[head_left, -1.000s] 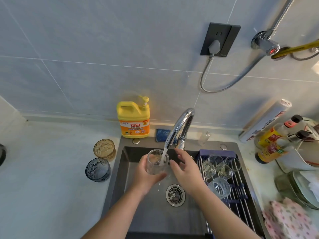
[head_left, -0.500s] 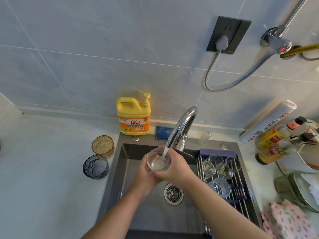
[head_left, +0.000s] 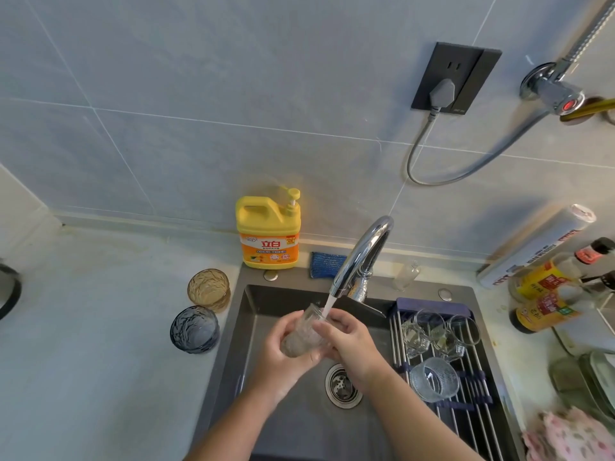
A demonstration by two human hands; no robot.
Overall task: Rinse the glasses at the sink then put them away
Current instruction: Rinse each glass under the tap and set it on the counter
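A clear glass (head_left: 304,334) is gripped by both hands (head_left: 276,357) (head_left: 349,341) under the faucet (head_left: 361,254), over the sink (head_left: 253,314).

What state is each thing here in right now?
Tap: running.
Clear glass: tilted under the stream.
Left hand: grips the clear glass.
Right hand: grips the clear glass.
Amber glass: upright on the counter.
Blue glass: upright on the counter.
Textured glass: on its side, on the rack.
Plug: plugged in.
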